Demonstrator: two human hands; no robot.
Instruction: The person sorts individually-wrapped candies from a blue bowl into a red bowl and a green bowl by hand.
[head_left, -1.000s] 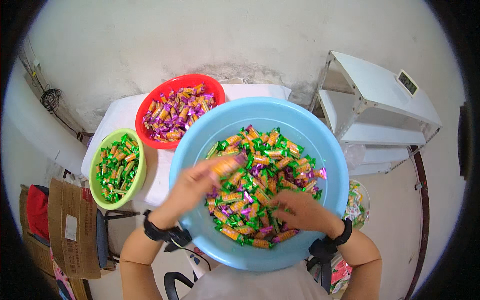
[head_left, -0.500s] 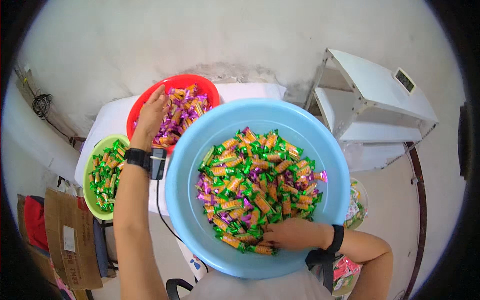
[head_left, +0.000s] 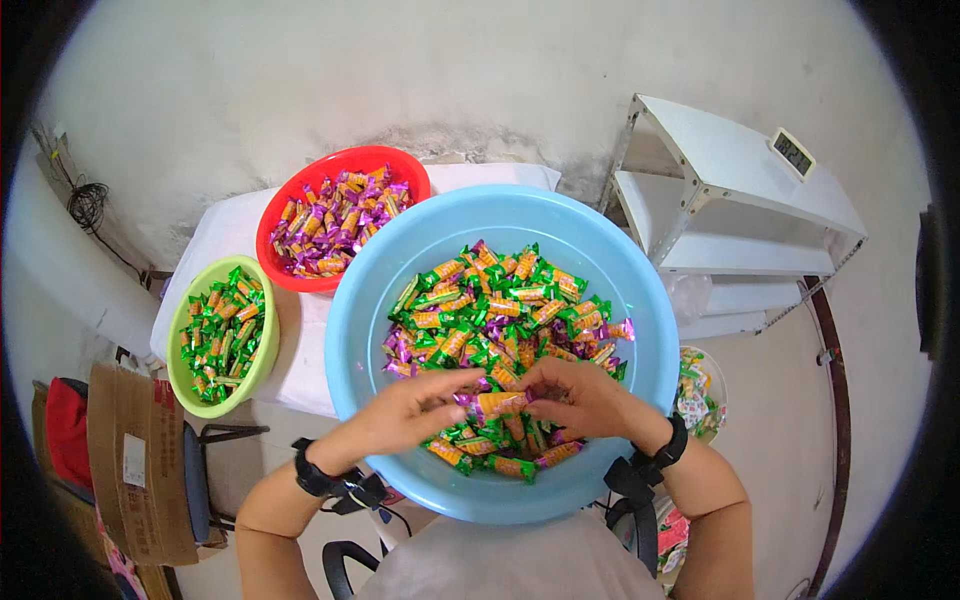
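Observation:
A large light-blue basin (head_left: 350, 300) stands in front of me, heaped with orange snack pieces (head_left: 500, 307) in clear wrappers with green or purple ends. Just above the heap, a purple-ended wrapped snack piece (head_left: 494, 404) lies crosswise between my hands. My right hand (head_left: 585, 402) pinches its right end between thumb and fingers. At its left end my left hand (head_left: 410, 410) is open, thumb and fingers apart around the purple tip. Whether that hand touches the wrapper is hard to see.
On a white-covered table (head_left: 305, 330) stand a red basin (head_left: 268, 235) of purple-wrapped pieces and a lime-green basin (head_left: 272, 340) of green-wrapped ones. White shelving (head_left: 740, 170) is at right. Below it sits a pale tub (head_left: 722, 385) of packets. A cardboard box (head_left: 150, 470) is at lower left.
My left hand has come from over the red basin to the blue basin. My right hand has risen off the heap toward the middle, now holding a purple-ended piece.

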